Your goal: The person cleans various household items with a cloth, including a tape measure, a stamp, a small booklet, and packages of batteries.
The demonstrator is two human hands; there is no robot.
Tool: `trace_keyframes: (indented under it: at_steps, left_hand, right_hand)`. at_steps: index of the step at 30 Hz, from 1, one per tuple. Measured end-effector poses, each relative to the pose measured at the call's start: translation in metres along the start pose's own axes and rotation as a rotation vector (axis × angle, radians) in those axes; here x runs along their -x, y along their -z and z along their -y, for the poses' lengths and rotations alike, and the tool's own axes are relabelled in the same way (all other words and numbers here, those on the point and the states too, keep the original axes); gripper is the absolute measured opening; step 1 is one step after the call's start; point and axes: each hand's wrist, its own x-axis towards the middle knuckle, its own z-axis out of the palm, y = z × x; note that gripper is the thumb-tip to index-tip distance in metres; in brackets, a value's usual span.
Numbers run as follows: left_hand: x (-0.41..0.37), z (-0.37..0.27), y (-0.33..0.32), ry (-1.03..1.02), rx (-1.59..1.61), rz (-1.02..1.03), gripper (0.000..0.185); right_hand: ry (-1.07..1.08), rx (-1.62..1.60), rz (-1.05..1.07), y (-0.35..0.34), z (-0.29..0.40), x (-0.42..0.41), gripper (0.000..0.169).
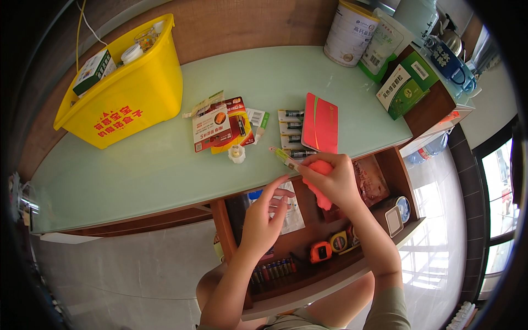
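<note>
My right hand (336, 179) is over the open wooden drawer (288, 284), holding a coral-pink cloth (319, 181) and a slim green-and-clear stick (284, 156); the stick's exact kind is unclear. Its tip points toward the tabletop. My left hand (264, 220) hovers above the drawer's left part, fingers apart and holding nothing. Just beyond, on the glass-topped desk (148, 181), lie several batteries in card-backed packs (293, 126), partly under a red booklet (319, 123). Left of them are battery blister cards (212, 128) and a small whitish faceted object (236, 153).
The drawer holds an orange tape measure (320, 252), a yellow tape measure (339, 241), a row of batteries (274, 270) and a white plastic bag (293, 216). A yellow bin (136, 103), a large can (350, 35) and a green box (406, 86) stand on the desk.
</note>
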Motion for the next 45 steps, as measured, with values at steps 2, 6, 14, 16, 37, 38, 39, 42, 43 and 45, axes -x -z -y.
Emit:
trace_keyframes:
  at_steps: [2, 6, 14, 16, 37, 38, 39, 42, 43, 45]
  left_hand:
    - [-0.001, 0.004, 0.003, 0.049, 0.158, 0.007, 0.036]
    - [-0.003, 0.005, 0.002, 0.132, 0.434, -0.015, 0.040]
    - [0.000, 0.008, -0.001, 0.152, 0.541, -0.007, 0.038]
    - [0.002, 0.008, -0.006, 0.128, 0.551, -0.025, 0.034]
    - [0.014, 0.004, -0.011, 0.220, 0.161, -0.003, 0.018]
    - [0.015, 0.001, -0.011, 0.208, 0.119, -0.022, 0.017]
    - [0.016, 0.000, -0.011, 0.167, 0.042, -0.016, 0.017]
    - [0.017, 0.001, -0.007, 0.053, -0.140, 0.002, 0.017]
    - [0.017, 0.004, -0.006, 0.020, -0.168, 0.006, 0.017]
    - [0.018, 0.007, -0.004, 0.018, -0.188, 0.038, 0.017]
  right_hand:
    - [-0.074, -0.298, 0.082, 0.003, 0.002, 0.008, 0.017]
    - [-0.283, -0.632, 0.217, 0.003, -0.001, 0.028, 0.017]
    - [-0.292, -0.718, 0.320, -0.014, -0.006, 0.053, 0.016]
    - [-0.288, -0.733, 0.302, -0.014, -0.010, 0.052, 0.016]
    - [0.066, -0.667, 0.394, -0.002, -0.014, 0.052, 0.053]
    - [0.079, -0.632, 0.379, -0.005, -0.019, 0.053, 0.054]
    - [0.067, -0.615, 0.359, -0.005, -0.018, 0.054, 0.051]
    - [0.043, -0.553, 0.316, -0.008, -0.015, 0.055, 0.044]
    - [0.045, -0.524, 0.314, -0.008, -0.016, 0.054, 0.042]
    - [0.056, -0.495, 0.319, -0.008, -0.017, 0.052, 0.038]
